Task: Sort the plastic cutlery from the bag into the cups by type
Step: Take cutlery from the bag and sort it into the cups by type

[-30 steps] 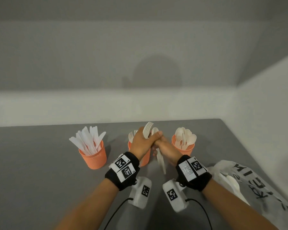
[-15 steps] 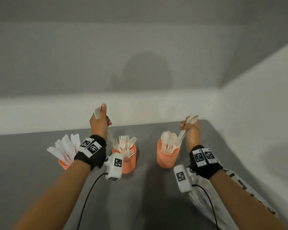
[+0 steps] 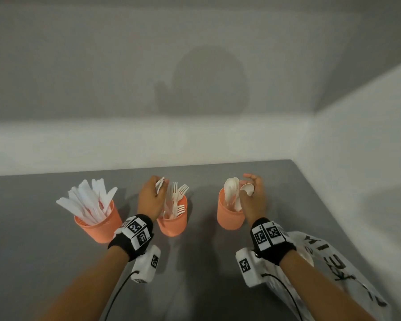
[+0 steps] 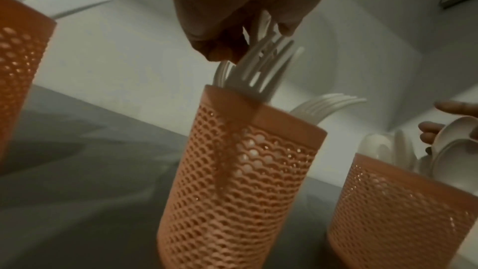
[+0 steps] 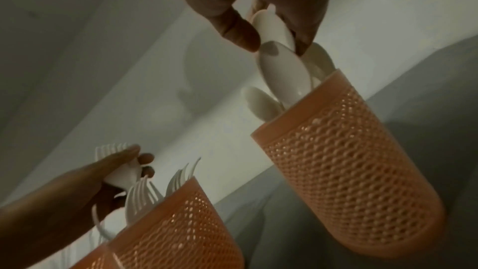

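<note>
Fork (image 3: 160,186) pinched at its head between thumb and fingers of the left hand (image 3: 149,200), tines up, its handle reaching down among the forks already standing in the middle cup (image 3: 173,224); the left wrist view shows the fingertips (image 4: 220,52) closed on white plastic directly above that cup's rim. Spoon (image 3: 247,189) held by its bowl in the right hand (image 3: 252,200), thumb and fingers curled around it, with the handle lowered into the right cup (image 3: 229,216) among the other spoons; the right wrist view shows the bowl (image 5: 274,28) clamped between thumb and fingers just above the rim. Left cup (image 3: 100,225) holding a fan of white knives (image 3: 90,200) that lean outward to the left. All three cups are orange with a perforated lattice wall, standing upright in a row on the grey tabletop (image 3: 33,262), apart from one another. White plastic bag (image 3: 333,269) with black lettering lying on the tabletop at the near right, under and beside the right forearm. Each wrist carries a black band with square coded markers and a white camera block with a cable
</note>
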`<state>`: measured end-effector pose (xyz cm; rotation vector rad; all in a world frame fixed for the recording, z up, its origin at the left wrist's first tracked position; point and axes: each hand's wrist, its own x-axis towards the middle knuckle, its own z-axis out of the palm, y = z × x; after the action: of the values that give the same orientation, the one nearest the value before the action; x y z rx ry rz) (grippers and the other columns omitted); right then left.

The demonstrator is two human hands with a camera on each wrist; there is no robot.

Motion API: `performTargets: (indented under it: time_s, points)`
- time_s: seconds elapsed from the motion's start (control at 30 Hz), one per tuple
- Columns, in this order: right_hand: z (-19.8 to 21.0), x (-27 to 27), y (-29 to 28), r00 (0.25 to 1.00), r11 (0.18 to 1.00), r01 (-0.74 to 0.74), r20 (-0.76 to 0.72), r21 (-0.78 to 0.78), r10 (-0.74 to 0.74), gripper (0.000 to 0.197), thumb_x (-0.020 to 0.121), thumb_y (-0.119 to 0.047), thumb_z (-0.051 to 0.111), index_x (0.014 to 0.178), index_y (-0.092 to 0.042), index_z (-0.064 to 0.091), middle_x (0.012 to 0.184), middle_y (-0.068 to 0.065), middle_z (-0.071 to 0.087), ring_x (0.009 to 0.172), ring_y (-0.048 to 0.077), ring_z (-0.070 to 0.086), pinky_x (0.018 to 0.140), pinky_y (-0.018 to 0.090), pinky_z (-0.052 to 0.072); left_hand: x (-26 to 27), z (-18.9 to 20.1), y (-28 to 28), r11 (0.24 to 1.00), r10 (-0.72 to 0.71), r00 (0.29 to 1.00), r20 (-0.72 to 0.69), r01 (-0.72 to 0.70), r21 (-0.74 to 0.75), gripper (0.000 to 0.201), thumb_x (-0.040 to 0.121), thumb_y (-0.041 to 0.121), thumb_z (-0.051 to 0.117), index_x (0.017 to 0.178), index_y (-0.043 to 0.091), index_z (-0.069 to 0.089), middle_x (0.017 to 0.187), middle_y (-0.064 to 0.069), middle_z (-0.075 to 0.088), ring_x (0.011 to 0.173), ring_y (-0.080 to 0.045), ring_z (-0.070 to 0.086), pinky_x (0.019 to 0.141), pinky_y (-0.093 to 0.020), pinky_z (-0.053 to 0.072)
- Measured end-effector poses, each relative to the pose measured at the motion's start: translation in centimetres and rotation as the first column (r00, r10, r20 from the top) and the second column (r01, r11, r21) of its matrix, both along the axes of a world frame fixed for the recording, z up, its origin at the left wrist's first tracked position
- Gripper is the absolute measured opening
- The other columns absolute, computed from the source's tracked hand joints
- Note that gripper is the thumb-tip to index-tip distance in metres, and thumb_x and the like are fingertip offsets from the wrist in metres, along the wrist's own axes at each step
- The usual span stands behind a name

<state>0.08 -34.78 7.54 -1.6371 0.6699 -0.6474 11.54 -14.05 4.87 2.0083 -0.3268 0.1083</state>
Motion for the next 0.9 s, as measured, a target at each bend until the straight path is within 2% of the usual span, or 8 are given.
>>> performTargets:
  time_s: [0.07, 0.13, 0.2, 0.3, 0.43, 0.63, 0.77, 0.9]
  points:
    - [-0.4, 0.2, 0.5, 0.999, 0.992, -0.029, -0.019, -0.121, 0.027, 0.037, 0.077, 0.012, 0.042, 0.097, -0.015, 0.057, 0.104, 0.007, 0.058, 0.090, 0.018, 0.054, 0.067, -0.001, 0.036, -0.1, -0.1, 0.1, 0.998, -0.008, 0.997, 0.076, 0.004, 0.061, 0.008, 0.093, 0.016, 0.052, 0.093, 0.009, 0.057, 0.093, -0.008, 0.061, 0.088, -0.022, 0.055, 0.079, -0.033, 0.044]
    - [-0.9, 0.5, 0.8, 0.996, 0.968, -0.080, -0.057, -0.238, 0.068, 0.037, 0.074, 0.013, 0.041, 0.094, -0.008, 0.064, 0.109, 0.012, 0.056, 0.102, 0.024, 0.054, 0.076, 0.005, 0.034, -0.5, 0.0, 0.1, 0.995, -0.027, 0.992, 0.123, 0.014, 0.102, 0.013, 0.091, 0.016, 0.054, 0.100, 0.008, 0.059, 0.099, -0.008, 0.063, 0.095, -0.023, 0.056, 0.084, -0.035, 0.045]
    - [-1.2, 0.7, 1.1, 0.990, 0.934, -0.123, -0.111, -0.336, 0.091, 0.035, 0.076, -0.002, 0.039, 0.098, -0.004, 0.066, 0.111, 0.014, 0.056, 0.107, 0.028, 0.053, 0.088, 0.019, 0.037, -0.8, 0.1, 0.1, 0.986, -0.044, 0.987, 0.155, 0.017, 0.167, 0.023, 0.092, 0.020, 0.055, 0.108, 0.006, 0.059, 0.104, -0.010, 0.062, 0.100, -0.024, 0.054, 0.085, -0.032, 0.042]
    - [-1.2, 1.0, 1.4, 0.961, 0.831, -0.211, -0.267, -0.514, 0.079, 0.066, 0.073, -0.035, 0.021, 0.115, -0.004, 0.063, 0.121, 0.016, 0.054, 0.116, 0.030, 0.048, 0.102, 0.037, 0.036, -1.2, 0.3, 0.3, 0.961, -0.067, 0.973, 0.221, 0.003, 0.278, 0.032, 0.091, 0.029, 0.055, 0.110, 0.005, 0.060, 0.107, -0.011, 0.062, 0.101, -0.028, 0.053, 0.086, -0.034, 0.040]
    - [-1.7, 1.5, 1.5, 0.852, 0.603, -0.390, -0.522, -0.696, -0.052, 0.087, 0.073, -0.046, -0.002, 0.133, -0.006, 0.046, 0.144, 0.020, 0.037, 0.137, 0.033, 0.028, 0.113, 0.043, 0.016, -1.4, 0.2, 0.3, 0.859, -0.103, 0.970, 0.221, -0.025, 0.511, 0.068, 0.083, 0.056, 0.016, 0.113, 0.017, 0.063, 0.123, -0.008, 0.055, 0.116, -0.028, 0.046, 0.093, -0.040, 0.036]
    - [-2.1, 1.3, 1.5, 0.741, 0.558, -0.505, -0.662, -0.658, -0.111, 0.089, 0.074, -0.055, -0.009, 0.149, -0.013, 0.017, 0.157, 0.019, 0.007, 0.147, 0.030, 0.003, 0.117, 0.048, -0.002, -2.4, 0.9, 0.2, 0.839, -0.144, 0.978, 0.154, 0.038, 0.543, 0.111, 0.067, 0.084, -0.006, 0.144, 0.013, 0.031, 0.156, -0.010, 0.017, 0.146, -0.026, 0.010, 0.118, -0.040, 0.009]
    - [-2.6, 1.2, 1.6, 0.680, 0.508, -0.581, -0.722, -0.636, -0.126, 0.100, 0.064, -0.056, -0.019, 0.150, -0.012, 0.009, 0.157, 0.020, 0.003, 0.147, 0.030, 0.000, 0.116, 0.051, -0.004, -2.9, -0.2, -0.1, 0.780, -0.214, 0.977, 0.021, 0.158, 0.605, 0.101, 0.072, 0.074, 0.007, 0.148, 0.007, 0.013, 0.159, -0.009, 0.004, 0.147, -0.024, 0.000, 0.119, -0.034, 0.005]
    - [-2.0, 1.3, 1.4, 0.640, 0.513, -0.617, -0.760, -0.597, -0.114, 0.068, 0.093, -0.054, 0.010, 0.150, -0.016, 0.006, 0.157, 0.020, -0.003, 0.147, 0.030, -0.005, 0.116, 0.050, -0.005, -2.8, 0.0, -0.8, 0.739, -0.200, 0.980, 0.010, 0.145, 0.658, 0.072, 0.096, 0.052, 0.024, 0.149, 0.006, 0.008, 0.159, -0.011, 0.000, 0.147, -0.026, -0.001, 0.119, -0.034, 0.003]
